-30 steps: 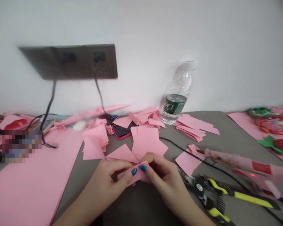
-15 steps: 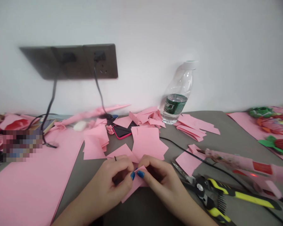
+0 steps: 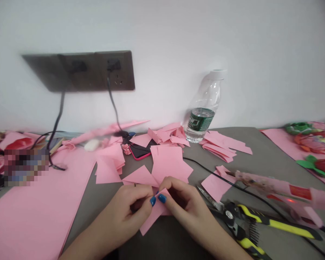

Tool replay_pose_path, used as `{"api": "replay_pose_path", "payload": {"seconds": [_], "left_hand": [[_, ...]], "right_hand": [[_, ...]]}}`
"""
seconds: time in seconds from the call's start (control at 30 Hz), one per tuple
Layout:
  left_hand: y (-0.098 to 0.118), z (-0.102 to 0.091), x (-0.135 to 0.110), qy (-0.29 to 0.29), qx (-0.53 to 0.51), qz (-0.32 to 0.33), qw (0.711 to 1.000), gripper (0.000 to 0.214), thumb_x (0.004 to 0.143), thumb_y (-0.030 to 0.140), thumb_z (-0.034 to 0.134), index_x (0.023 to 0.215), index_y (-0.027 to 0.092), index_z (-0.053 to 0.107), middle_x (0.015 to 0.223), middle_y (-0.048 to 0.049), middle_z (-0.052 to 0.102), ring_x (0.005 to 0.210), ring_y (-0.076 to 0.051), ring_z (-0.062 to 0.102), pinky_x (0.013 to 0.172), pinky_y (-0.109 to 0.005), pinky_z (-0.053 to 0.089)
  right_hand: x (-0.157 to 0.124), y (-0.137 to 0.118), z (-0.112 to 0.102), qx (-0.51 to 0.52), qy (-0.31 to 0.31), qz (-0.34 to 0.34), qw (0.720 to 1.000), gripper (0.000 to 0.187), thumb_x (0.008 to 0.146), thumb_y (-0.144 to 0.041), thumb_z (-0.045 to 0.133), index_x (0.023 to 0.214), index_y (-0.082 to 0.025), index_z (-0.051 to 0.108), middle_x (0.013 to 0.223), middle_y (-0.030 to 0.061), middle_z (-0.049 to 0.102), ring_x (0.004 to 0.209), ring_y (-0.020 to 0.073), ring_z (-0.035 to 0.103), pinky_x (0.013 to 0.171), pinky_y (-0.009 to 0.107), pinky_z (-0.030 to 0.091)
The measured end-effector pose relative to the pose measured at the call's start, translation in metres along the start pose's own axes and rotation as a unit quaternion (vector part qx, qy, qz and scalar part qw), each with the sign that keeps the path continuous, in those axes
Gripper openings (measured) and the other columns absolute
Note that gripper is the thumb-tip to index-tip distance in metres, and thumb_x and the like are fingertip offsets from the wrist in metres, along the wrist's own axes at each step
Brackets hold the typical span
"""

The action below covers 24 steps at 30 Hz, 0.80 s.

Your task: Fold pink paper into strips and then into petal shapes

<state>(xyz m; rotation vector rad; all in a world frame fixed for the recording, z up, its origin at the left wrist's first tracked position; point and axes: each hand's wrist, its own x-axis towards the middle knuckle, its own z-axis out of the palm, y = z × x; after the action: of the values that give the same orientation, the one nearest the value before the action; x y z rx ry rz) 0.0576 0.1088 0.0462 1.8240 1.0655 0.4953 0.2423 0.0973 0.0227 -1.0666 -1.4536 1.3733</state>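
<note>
Both my hands pinch one small pink paper piece [image 3: 151, 218] just above the grey table [image 3: 260, 151] at the bottom centre. My left hand [image 3: 130, 209] is closed on its left side, thumb with a blue nail on top. My right hand [image 3: 182, 204] is closed on its right side, its blue thumbnail touching the left one. The paper's lower corner hangs down below my thumbs. Right behind my hands lies a stack of pink paper squares [image 3: 169, 162].
Yellow-handled pliers [image 3: 249, 220] and a pink glue gun [image 3: 276, 187] with a black cable lie at the right. A plastic water bottle [image 3: 204, 108] stands by the wall. A large pink sheet [image 3: 29, 213] covers the left; a phone [image 3: 139, 151] and more pink scraps sit behind.
My hands have stayed in place while working the pink piece; its lower corner now sticks out further down below my thumbs.
</note>
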Motion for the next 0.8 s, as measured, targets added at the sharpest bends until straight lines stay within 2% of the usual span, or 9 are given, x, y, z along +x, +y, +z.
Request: {"api": "replay_pose_path", "payload": {"seconds": [0.13, 0.23, 0.43, 0.6, 0.8], "left_hand": [[0.0004, -0.0012, -0.0009, -0.006, -0.001, -0.007, 1.0, 0.032, 0.099, 0.031, 0.04, 0.068, 0.021, 0.039, 0.064, 0.005, 0.04, 0.058, -0.012, 0.038, 0.053, -0.024, 0.028], [0.0002, -0.0021, -0.001, 0.001, 0.002, -0.012, 1.0, 0.034, 0.099, 0.035, 0.042, 0.068, 0.022, 0.038, 0.063, 0.0055, 0.038, 0.057, -0.012, 0.037, 0.052, -0.025, 0.027], [0.0001, -0.0019, 0.0004, 0.007, 0.02, 0.007, 1.0, 0.035, 0.1, 0.029, 0.04, 0.066, 0.022, 0.034, 0.062, 0.0055, 0.037, 0.056, -0.012, 0.037, 0.053, -0.025, 0.028], [0.0025, -0.0026, -0.0016, 0.018, 0.017, -0.002, 1.0, 0.03, 0.096, 0.025, 0.041, 0.067, 0.022, 0.037, 0.062, 0.005, 0.039, 0.057, -0.013, 0.04, 0.053, -0.023, 0.031], [0.0067, -0.0041, -0.0042, 0.049, -0.016, -0.007, 0.999, 0.036, 0.096, 0.035, 0.041, 0.062, 0.022, 0.04, 0.062, 0.0028, 0.046, 0.059, -0.015, 0.046, 0.054, -0.024, 0.037]], "right_hand": [[0.0005, -0.0008, -0.0008, -0.003, 0.007, -0.002, 1.0, 0.024, 0.094, -0.039, 0.06, 0.081, -0.019, 0.059, 0.072, -0.0005, 0.055, 0.065, 0.0146, 0.049, 0.059, 0.025, 0.04], [0.0012, -0.0012, -0.0023, -0.001, 0.03, -0.003, 1.0, 0.027, 0.094, -0.042, 0.059, 0.079, -0.02, 0.058, 0.072, -0.0008, 0.054, 0.065, 0.0145, 0.048, 0.059, 0.025, 0.04], [0.002, -0.0034, -0.0043, 0.016, 0.027, 0.005, 0.999, 0.026, 0.095, -0.041, 0.058, 0.081, -0.019, 0.058, 0.074, -0.0013, 0.053, 0.067, 0.0144, 0.048, 0.061, 0.025, 0.039], [-0.0002, -0.0011, -0.0044, 0.016, 0.028, -0.001, 0.999, 0.025, 0.095, -0.041, 0.058, 0.082, -0.019, 0.058, 0.075, -0.0013, 0.053, 0.068, 0.0148, 0.048, 0.062, 0.025, 0.039], [-0.0001, 0.0033, -0.0048, 0.038, 0.041, -0.009, 0.998, 0.025, 0.096, -0.043, 0.058, 0.085, -0.02, 0.059, 0.076, -0.0017, 0.052, 0.068, 0.0142, 0.047, 0.062, 0.024, 0.038]]}}
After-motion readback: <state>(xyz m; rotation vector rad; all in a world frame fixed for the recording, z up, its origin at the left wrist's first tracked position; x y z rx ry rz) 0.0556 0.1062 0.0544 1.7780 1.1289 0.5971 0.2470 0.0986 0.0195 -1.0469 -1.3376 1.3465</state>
